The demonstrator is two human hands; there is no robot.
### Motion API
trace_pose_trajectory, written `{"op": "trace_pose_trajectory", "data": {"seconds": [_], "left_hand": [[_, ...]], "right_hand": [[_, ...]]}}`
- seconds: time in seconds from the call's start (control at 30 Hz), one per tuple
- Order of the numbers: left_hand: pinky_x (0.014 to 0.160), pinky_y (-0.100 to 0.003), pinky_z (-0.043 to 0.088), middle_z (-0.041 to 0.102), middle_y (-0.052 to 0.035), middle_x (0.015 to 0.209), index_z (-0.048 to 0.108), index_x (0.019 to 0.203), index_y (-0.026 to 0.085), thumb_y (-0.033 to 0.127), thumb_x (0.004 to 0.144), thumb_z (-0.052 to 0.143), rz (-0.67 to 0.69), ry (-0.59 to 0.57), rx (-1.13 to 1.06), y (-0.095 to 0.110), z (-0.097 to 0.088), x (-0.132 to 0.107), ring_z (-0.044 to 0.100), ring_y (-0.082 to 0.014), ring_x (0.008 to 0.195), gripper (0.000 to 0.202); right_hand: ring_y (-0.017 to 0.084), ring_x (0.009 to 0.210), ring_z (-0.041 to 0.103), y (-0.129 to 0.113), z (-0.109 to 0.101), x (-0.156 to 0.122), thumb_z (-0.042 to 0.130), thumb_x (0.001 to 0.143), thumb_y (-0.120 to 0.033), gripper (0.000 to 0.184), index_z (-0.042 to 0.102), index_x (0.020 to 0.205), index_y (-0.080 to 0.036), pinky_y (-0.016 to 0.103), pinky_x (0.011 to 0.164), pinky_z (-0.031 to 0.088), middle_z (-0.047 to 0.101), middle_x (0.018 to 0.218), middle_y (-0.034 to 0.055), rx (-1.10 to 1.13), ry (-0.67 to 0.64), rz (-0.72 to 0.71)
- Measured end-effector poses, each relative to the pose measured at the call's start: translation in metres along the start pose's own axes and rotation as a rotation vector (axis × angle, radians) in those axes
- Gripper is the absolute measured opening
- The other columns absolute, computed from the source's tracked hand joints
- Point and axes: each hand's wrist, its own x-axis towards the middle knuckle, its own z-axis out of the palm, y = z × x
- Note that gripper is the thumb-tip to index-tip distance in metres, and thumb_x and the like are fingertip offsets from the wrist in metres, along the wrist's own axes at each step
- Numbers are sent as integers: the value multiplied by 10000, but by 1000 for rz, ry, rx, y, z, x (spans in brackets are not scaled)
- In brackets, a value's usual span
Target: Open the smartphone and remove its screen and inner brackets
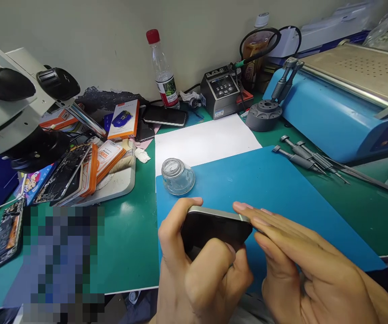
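A black smartphone [210,227] with a silver frame is held just above the near edge of the blue work mat [281,189]. My left hand [197,274] wraps around its left and lower side, thumb lying over the dark screen. My right hand [302,265] presses stretched fingers against the phone's right edge, gripping it from that side. A small glass jar [178,176] stands on the mat just beyond the phone.
A microscope [15,103] looms at left over stacked phone parts and orange boxes [79,171]. A white sheet [204,141], a soldering station [221,92], a water bottle [163,74], screwdrivers [305,157] and a blue machine [345,103] fill the back and right.
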Motion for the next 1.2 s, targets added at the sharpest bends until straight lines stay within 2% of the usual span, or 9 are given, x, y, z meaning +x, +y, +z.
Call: {"op": "trace_pose_trajectory", "data": {"seconds": [0.07, 0.23, 0.33, 0.43, 0.53, 0.7, 0.9, 1.07, 1.2], "left_hand": [[873, -383, 756, 680, -100, 1324, 497, 987, 297, -3, 776, 812, -13, 1, 6, 1, 0, 0, 802, -304, 1278, 483], [777, -280, 716, 660, -100, 1364, 508, 991, 298, -12, 797, 840, -27, -8, 33, 4, -2, 3, 794, -236, 1216, 495], [754, -231, 686, 648, -94, 1366, 519, 978, 290, -15, 781, 867, -3, -15, 25, 7, -2, 6, 789, -194, 1176, 503], [754, -234, 680, 646, -83, 1342, 520, 956, 281, -38, 807, 822, -77, 8, 17, 13, 2, 8, 791, -188, 1155, 464], [757, -216, 670, 634, -74, 1339, 511, 964, 279, -71, 821, 784, -128, 29, 5, 16, 4, 8, 784, -173, 1154, 466], [772, -253, 698, 644, -89, 1339, 489, 943, 283, -16, 801, 827, -40, -14, 23, 9, -1, 8, 791, -198, 1168, 473], [862, -273, 698, 652, -89, 1332, 489, 955, 286, -24, 773, 827, -23, -19, 32, 8, -3, 5, 792, -209, 1189, 493], [934, -271, 678, 636, -60, 1307, 454, 937, 278, -51, 821, 772, -157, 52, 26, 20, 6, 6, 774, -197, 1247, 472], [807, -263, 672, 629, -54, 1270, 489, 956, 286, -35, 833, 773, -155, 39, 21, 24, 8, 8, 783, -196, 1167, 446]], "right_hand": [[194, 946, 910, -9, 5, -1, 645, 1199, -317, 245, 874, 1123, -277, 231, 978, 734, 918, 1143, -13, 32, 107, 135], [129, 848, 866, -24, 8, -2, 740, 1168, -365, 136, 836, 1072, -348, 141, 750, 670, 904, 1030, -72, 257, 105, 359], [127, 812, 851, -24, 5, 1, 749, 1159, -372, 160, 847, 1036, -341, 131, 730, 659, 894, 991, -64, 322, 102, 395], [154, 773, 849, -22, 4, 2, 764, 1140, -363, 170, 863, 1007, -324, 163, 704, 680, 894, 962, -32, 340, 98, 424], [104, 751, 834, -18, 4, 2, 767, 1138, -361, 172, 860, 993, -349, 89, 693, 633, 885, 927, -71, 370, 73, 446], [78, 681, 781, -10, 1, 3, 792, 1111, -455, 224, 867, 925, -356, 59, 608, 562, 858, 852, -74, 415, 19, 448], [75, 695, 759, -10, 1, 3, 835, 1062, -543, 266, 877, 879, -355, 54, 595, 533, 851, 849, -48, 496, 4, 601], [91, 673, 772, -7, 0, 1, 827, 1063, -541, 256, 882, 891, -360, 72, 566, 547, 850, 840, -47, 490, -18, 579], [110, 775, 832, -18, 0, -6, 792, 1108, -543, 256, 869, 961, -348, 89, 682, 614, 886, 935, -56, 338, 54, 543]]}}
